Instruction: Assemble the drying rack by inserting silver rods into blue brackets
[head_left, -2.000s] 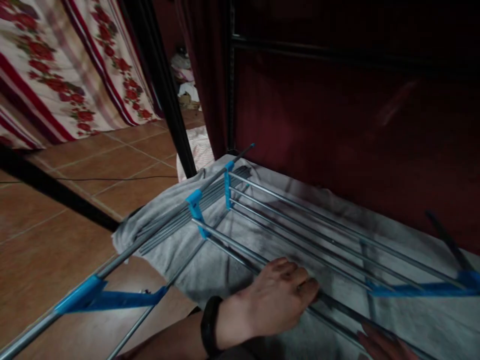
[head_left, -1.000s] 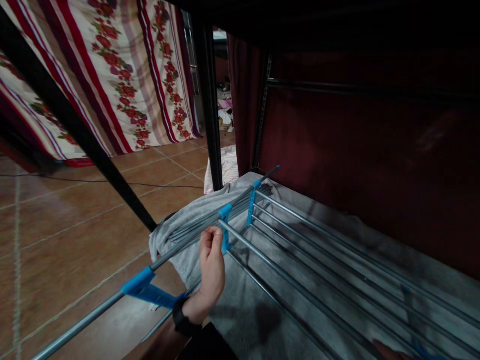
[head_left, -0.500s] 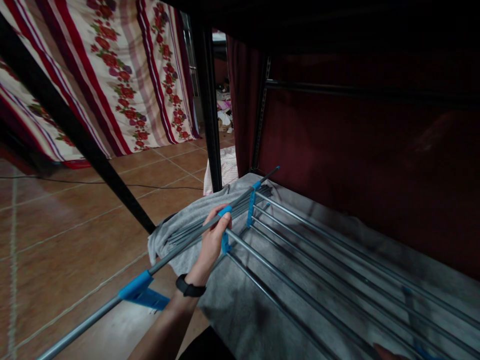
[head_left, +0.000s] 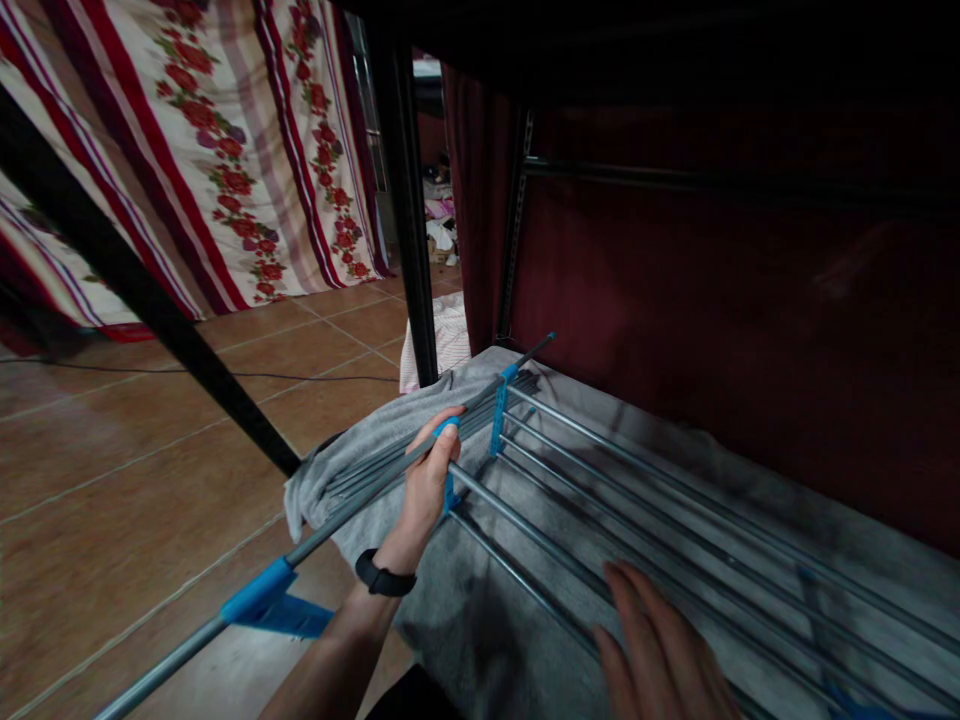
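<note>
The rack (head_left: 525, 526) lies over the bed (head_left: 465, 615), its pole (head_left: 337, 521) overhanging the left edge. The left hand (head_left: 429, 480) is clamped round pole and bracket (head_left: 450, 494); the right hand (head_left: 664, 640), thumb apart, is at the rods, contact unclear. Gripping right at the joint should limit twisting.

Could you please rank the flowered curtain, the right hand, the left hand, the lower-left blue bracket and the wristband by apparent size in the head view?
1. Flowered curtain
2. Right hand, cut off by the bottom edge
3. Left hand and blue bracket, too alike to rank
4. Wristband
</note>
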